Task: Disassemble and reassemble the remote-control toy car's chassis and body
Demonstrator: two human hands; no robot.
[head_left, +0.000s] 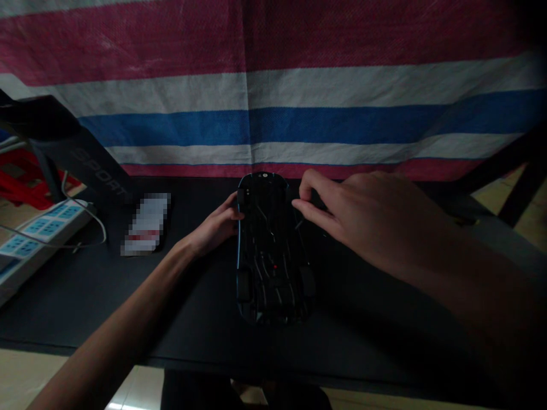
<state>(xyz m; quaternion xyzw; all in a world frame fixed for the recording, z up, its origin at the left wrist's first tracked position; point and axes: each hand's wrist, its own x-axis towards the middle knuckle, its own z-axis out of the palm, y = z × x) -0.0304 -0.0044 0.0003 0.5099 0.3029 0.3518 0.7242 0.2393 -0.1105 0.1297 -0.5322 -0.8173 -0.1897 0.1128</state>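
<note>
A dark toy car (276, 245) lies upside down, its black underside and wheels facing up. My left hand (217, 225) is against its left side, fingers at the edge near one wheel, steadying it. Some of those fingertips are hidden behind the body. On the other side, my right hand (342, 208) hovers just right of the car's far wheel, thumb and index finger brought together in a pinch. Whatever lies between those fingertips, if anything, is too small and dark to make out. A small red spot shows on the underside.
The car rests on a black tabletop (192, 319). To the left are a blurred-out phone-like object (147, 223), a white power strip (47, 225) with a cable, and a dark post (85, 148) marked SPORT. A striped woven sheet (273, 125) hangs behind.
</note>
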